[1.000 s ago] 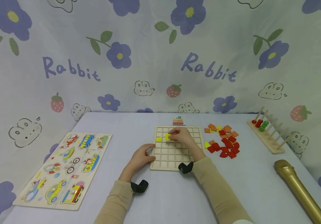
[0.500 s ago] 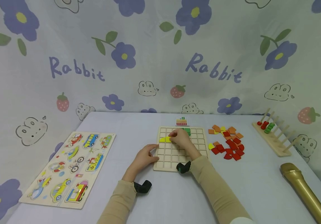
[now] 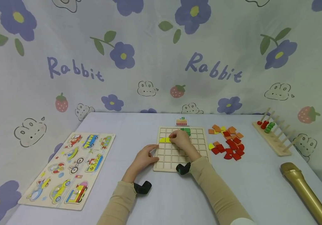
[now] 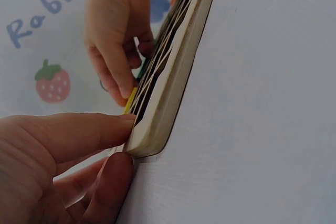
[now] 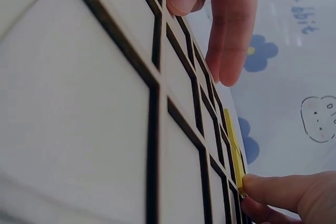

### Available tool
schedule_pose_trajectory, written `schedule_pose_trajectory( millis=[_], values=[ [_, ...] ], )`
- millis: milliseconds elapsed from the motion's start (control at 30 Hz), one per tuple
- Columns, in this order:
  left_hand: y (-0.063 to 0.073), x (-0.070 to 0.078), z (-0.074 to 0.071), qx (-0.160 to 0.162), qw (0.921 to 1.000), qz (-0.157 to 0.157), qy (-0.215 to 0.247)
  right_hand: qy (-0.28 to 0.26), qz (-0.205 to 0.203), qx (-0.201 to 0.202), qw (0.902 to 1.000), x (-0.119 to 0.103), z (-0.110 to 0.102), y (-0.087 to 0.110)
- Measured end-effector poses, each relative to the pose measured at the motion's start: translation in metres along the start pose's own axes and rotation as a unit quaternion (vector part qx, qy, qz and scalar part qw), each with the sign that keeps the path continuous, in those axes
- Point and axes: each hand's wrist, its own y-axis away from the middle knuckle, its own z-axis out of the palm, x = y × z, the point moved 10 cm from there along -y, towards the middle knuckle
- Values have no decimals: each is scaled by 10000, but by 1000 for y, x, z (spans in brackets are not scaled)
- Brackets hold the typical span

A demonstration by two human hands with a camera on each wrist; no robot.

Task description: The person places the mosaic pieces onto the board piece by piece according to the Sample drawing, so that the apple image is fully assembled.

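A wooden grid board point(image 3: 167, 159) lies flat on the white table. Side by side in its upper left cells are a yellow piece point(image 3: 162, 140) and a yellow tile point(image 3: 167, 140). My right hand point(image 3: 181, 141) reaches over the board and pinches that tile between thumb and fingertips; in the right wrist view the thumb point(image 5: 278, 188) meets the end of the yellow strip. Green tiles point(image 3: 187, 130) sit in the top row, partly behind this hand. My left hand point(image 3: 145, 158) rests with thumb and fingertips against the board's left edge, its fingers relaxed.
Loose red, orange and yellow tiles point(image 3: 232, 144) are scattered right of the board. Behind it lies a small pattern card point(image 3: 182, 121). A vehicle puzzle board point(image 3: 68, 170) is at left; a peg bead rack point(image 3: 271, 134) and a gold microphone point(image 3: 304, 187) are at right.
The right hand has lowered the yellow tile into the cell beside the first yellow piece, and its fingers stay on it. The left hand keeps its place at the board's edge.
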Motion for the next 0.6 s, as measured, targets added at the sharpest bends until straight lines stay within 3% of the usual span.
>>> schedule_pose_trajectory(
  millis=[133, 267, 433, 600],
  values=[
    [0, 0, 0, 10, 10000, -6, -49, -102, -156, -57, 9998, 1, -2, 0],
    [-2, -1, 0, 46, 9999, -19, -101, -556, -127, -46, 9984, 5, -16, 3],
    [-3, -3, 1, 32, 9999, -60, -98, -713, 44, 193, 9973, 21, -48, 10],
    [-2, -3, 0, 20, 10000, -80, -42, -960, 225, 341, 9945, 51, -83, 23]
  ],
)
